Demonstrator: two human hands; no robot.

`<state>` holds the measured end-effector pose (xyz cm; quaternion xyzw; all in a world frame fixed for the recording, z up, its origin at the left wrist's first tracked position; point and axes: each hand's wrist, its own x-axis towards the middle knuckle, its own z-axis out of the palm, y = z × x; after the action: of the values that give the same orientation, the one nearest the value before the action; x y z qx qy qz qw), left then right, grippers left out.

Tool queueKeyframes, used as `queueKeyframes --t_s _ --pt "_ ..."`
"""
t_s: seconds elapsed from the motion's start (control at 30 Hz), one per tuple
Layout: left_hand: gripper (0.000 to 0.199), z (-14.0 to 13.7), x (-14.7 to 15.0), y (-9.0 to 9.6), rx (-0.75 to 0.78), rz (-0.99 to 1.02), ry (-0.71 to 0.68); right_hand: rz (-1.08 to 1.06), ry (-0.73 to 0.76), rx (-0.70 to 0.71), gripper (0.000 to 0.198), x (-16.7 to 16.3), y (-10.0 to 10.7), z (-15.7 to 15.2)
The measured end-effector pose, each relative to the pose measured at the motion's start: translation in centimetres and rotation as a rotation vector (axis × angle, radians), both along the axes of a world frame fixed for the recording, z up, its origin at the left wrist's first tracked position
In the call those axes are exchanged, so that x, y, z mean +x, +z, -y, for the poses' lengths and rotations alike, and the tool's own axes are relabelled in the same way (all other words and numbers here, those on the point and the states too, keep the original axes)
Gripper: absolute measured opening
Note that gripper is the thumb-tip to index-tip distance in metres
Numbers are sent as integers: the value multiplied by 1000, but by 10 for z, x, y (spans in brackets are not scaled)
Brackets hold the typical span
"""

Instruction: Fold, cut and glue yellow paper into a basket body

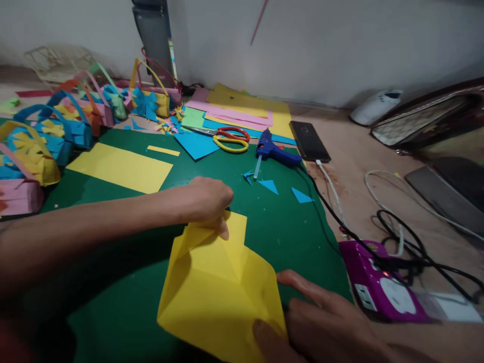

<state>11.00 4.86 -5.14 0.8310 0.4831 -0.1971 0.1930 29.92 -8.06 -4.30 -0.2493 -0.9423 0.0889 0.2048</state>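
A creased yellow sheet of paper [212,297] lies in front of me on the green board [298,237], partly folded with its sides raised. My left hand [207,204] reaches across from the left, its fingers closed on the far edge of the paper with the thumb pointing down onto it. At the near right, my right hand [317,317] grips the paper's right edge, thumb on top and index finger stretched along the side. Some of the right hand's fingers are hidden behind the paper.
Several small paper baskets [68,131] stand at the left. A flat yellow sheet [123,166], scissors [231,140], a blue glue gun [278,151] and blue scraps [302,195] lie beyond my hands. To the right are a phone [310,141], cables and a purple power strip [381,282].
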Motion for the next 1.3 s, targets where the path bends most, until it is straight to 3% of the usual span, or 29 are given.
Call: queueKeyframes --t_s 0.1,0.17,0.23,0.3,0.43,0.53,0.6,0.83,0.9,1.0,1.07,1.17,1.3 --pt "36 -1 -8 -1 33 105 17 63 -163 -47 21 -1 -4 8" --pt "22 -1 -15 0 52 198 -5 21 -186 -9 23 0 -7 8" --pt "13 1 -24 3 80 303 -32 -45 -42 113 27 4 -11 1" --pt "19 6 -36 2 130 501 -30 -59 45 178 30 7 -12 -8" --pt "27 25 -62 -15 183 923 61 -80 94 158 28 7 -4 -19" --pt "31 41 -75 -34 158 983 79 -26 78 136 26 3 6 -19" --pt "30 48 -79 -42 124 1048 19 -6 57 149 29 1 9 -18" --pt "31 56 -75 -47 90 1144 -195 -193 9 168 34 4 6 -24" --pt "32 56 -76 -49 112 1140 -214 -312 -52 152 32 6 4 -28" --pt "32 58 -81 -54 193 1141 -230 -377 -281 89 24 7 7 -38" --pt "32 59 -84 -57 241 1147 -270 -230 -450 -9 24 7 15 -52" --pt "46 61 -85 -59 259 1112 -350 241 -608 -48 27 6 27 -87" --pt "61 64 -82 -56 289 1080 -406 415 -774 -1 33 2 22 -140"
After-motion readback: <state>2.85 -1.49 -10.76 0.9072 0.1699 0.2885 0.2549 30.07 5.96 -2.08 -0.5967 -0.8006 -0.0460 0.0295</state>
